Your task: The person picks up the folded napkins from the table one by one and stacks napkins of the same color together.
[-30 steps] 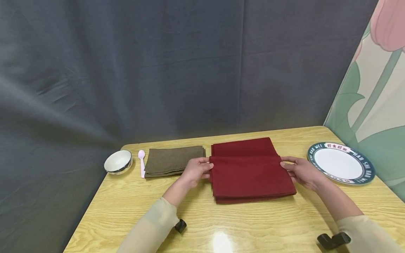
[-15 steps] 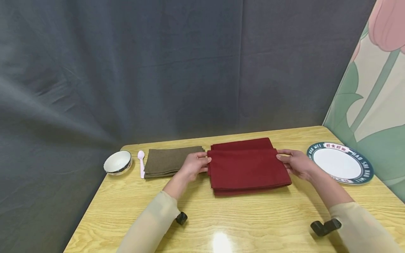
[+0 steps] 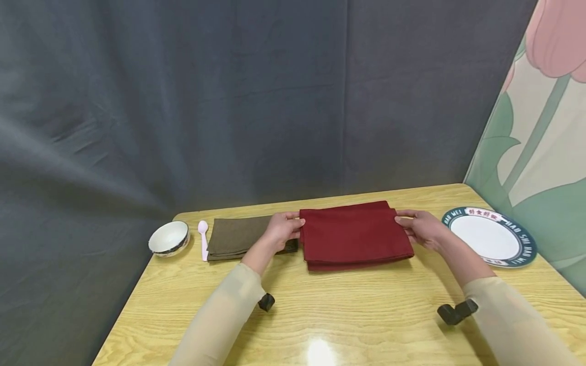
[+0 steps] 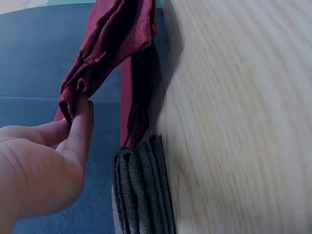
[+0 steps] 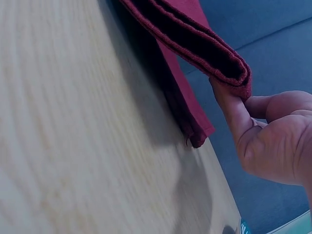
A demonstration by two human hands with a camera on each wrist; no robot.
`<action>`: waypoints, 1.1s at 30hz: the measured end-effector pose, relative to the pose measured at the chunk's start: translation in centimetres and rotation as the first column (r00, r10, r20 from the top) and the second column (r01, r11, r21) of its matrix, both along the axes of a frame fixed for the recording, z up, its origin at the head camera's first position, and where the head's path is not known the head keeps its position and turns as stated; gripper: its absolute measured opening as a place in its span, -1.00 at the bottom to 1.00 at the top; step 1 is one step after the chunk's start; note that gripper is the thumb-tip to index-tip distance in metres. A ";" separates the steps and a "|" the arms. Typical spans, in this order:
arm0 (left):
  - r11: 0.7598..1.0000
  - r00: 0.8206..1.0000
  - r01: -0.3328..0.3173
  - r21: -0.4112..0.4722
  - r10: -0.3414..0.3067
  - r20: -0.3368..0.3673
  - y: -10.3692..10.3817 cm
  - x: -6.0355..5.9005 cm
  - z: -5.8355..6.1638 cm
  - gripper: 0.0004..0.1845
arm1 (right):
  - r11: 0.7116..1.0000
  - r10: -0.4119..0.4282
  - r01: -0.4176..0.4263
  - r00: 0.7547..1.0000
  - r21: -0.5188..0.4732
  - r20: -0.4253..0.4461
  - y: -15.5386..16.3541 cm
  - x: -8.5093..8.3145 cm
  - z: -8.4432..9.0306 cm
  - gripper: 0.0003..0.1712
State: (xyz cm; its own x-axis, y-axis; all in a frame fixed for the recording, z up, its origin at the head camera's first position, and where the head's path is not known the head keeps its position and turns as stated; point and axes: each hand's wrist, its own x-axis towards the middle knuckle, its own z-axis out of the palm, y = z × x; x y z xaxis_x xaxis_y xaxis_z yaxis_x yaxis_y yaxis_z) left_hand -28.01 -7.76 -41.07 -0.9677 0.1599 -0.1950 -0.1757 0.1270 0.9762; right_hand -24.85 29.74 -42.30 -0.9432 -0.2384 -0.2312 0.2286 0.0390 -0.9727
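A folded dark red cloth [image 3: 354,234] is held up between my two hands above the wooden table. My left hand [image 3: 281,229] pinches its far left corner between thumb and fingers; the left wrist view shows the folded layers of the red cloth [image 4: 105,53] in that grip. At the far right corner, my right hand [image 3: 423,229] pinches the cloth in the same manner. In the right wrist view, the gripped red fold [image 5: 229,68] stands off the table, and another red layer [image 5: 195,122] lies below it. The left forearm partly covers a folded brown cloth [image 3: 240,236].
Left of the brown cloth lies a pale pink spoon [image 3: 203,239], and farther left a white bowl [image 3: 169,238] stands at the table's edge. A white plate with a dark green rim [image 3: 526,246] sits by the right edge. A dark curtain [image 3: 293,101] hangs behind the table [image 3: 320,310].
Both hands have moved away from me, carrying the upper red fold forward over the layer beneath. That rear layer is now mostly covered, and the cloth's near edge has shifted farther back.
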 end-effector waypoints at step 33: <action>0.998 0.998 -0.065 -0.008 0.065 -0.005 1.2 -3.4 0.1 -0.64 | 0.999 -0.026 0.025 0.999 0.038 0.020 -0.1 -4.4 0.2 -0.36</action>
State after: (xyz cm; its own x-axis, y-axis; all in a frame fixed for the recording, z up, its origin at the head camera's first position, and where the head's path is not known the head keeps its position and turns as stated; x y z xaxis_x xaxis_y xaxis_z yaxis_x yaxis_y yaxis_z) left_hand -31.40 -6.59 -40.93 -0.9770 0.0950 -0.1911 -0.1789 0.1233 0.9761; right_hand -29.20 29.64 -42.10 -0.9438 -0.2051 -0.2590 0.2499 0.0697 -0.9658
